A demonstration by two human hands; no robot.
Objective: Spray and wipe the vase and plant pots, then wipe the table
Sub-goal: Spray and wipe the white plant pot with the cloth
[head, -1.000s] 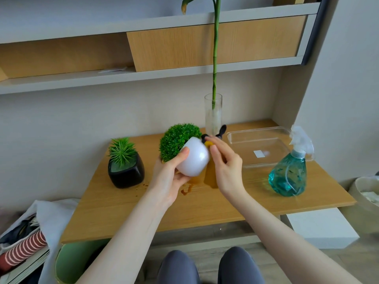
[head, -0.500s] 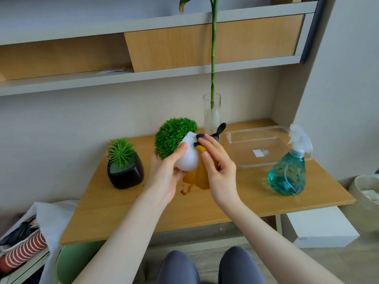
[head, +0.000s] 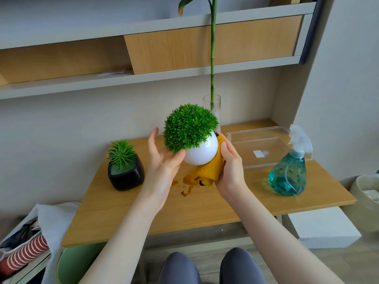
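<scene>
A round white pot (head: pixel 202 152) with a green ball plant (head: pixel 189 128) is lifted above the wooden table (head: pixel 205 206). My left hand (head: pixel 164 167) supports the pot's left side with thumb and palm. My right hand (head: pixel 229 167) presses a yellow cloth (head: pixel 209 172) against the pot's right and underside. A black pot (head: pixel 126 174) with a spiky plant stands at the table's left. Behind the lifted plant is a clear glass vase (head: pixel 216 107) with a tall green stalk, partly hidden. A blue spray bottle (head: pixel 290 173) stands at the right.
A brown spill (head: pixel 187 186) marks the table under the pot. A clear plastic tray (head: pixel 262 148) lies at the back right. Shelves run overhead. A white box (head: pixel 320 228) and a bin (head: pixel 367 193) sit at the right, a bag with clothes at the lower left.
The pot has been turned from tilted sideways to more upright and raised. My right hand with the cloth slid from the pot's front to its right underside.
</scene>
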